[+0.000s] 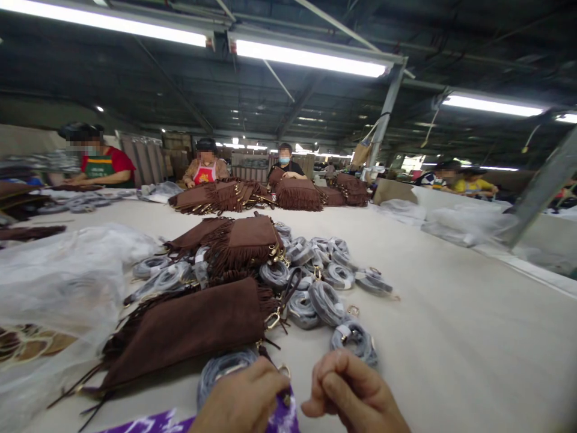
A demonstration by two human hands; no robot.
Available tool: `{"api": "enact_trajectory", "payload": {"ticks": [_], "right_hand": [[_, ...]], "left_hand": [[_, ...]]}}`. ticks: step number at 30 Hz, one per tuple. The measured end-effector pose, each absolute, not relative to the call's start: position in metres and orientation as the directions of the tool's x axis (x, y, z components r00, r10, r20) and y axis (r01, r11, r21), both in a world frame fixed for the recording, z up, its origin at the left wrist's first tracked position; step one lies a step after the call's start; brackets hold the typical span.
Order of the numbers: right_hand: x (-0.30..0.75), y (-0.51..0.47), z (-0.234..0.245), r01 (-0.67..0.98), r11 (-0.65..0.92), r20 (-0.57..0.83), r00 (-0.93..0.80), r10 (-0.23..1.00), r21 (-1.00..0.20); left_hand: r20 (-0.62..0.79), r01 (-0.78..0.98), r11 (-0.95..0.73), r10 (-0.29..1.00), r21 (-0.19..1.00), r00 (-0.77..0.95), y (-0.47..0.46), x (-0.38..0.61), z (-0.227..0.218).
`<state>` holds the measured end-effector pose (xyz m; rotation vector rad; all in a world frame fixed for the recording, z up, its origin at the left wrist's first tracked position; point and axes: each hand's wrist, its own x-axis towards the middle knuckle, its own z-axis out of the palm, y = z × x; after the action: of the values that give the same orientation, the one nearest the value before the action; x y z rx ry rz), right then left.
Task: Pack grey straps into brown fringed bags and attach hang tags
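At the bottom edge, my left hand (243, 394) is closed, with a small gold-coloured metal ring (285, 370) at its fingertips and a short dark strap end beside it. My right hand (354, 391) is a little apart from it, fingers curled together; anything inside them is hidden. Just beyond my left hand lies a coiled strap wrapped in clear film (220, 370). A dark brown fringed pouch (193, 328) with gold hardware rests on the table past that. Below my left hand shows purple printed material (283, 415).
More fringed pouches (252, 234) are stacked among several wrapped strap coils (327, 304) on the pale table (451, 313). Clear plastic sheeting (76, 270) covers the left side. Co-workers sit across the table behind a long pouch pile (225, 195). A metal post (545, 180) stands at right.
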<state>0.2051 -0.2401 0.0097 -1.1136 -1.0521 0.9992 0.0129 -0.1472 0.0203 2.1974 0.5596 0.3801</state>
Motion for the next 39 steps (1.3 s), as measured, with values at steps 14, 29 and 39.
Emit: {"api": "enact_trajectory", "payload": {"ticks": [14, 29, 39], "right_hand": [[0.245, -0.18, -0.009, 0.543, -0.009, 0.097, 0.166, 0.981, -0.84], [0.249, -0.182, -0.029, 0.416, -0.059, 0.041, 0.228, 0.973, -0.908], [0.227, -0.199, -0.006, 0.453, 0.139, 0.139, -0.034, 0.99, -0.88]], "left_hand": [[0.136, 0.721, -0.692, 0.718, 0.033, 0.683, -0.086, 0.088, 0.022], [-0.028, 0.269, -0.195, 0.761, 0.943, 0.648, -0.052, 0.057, 0.009], [-0.005, 0.643, -0.684, 0.683, 0.344, 0.73, -0.052, -0.017, 0.018]]}}
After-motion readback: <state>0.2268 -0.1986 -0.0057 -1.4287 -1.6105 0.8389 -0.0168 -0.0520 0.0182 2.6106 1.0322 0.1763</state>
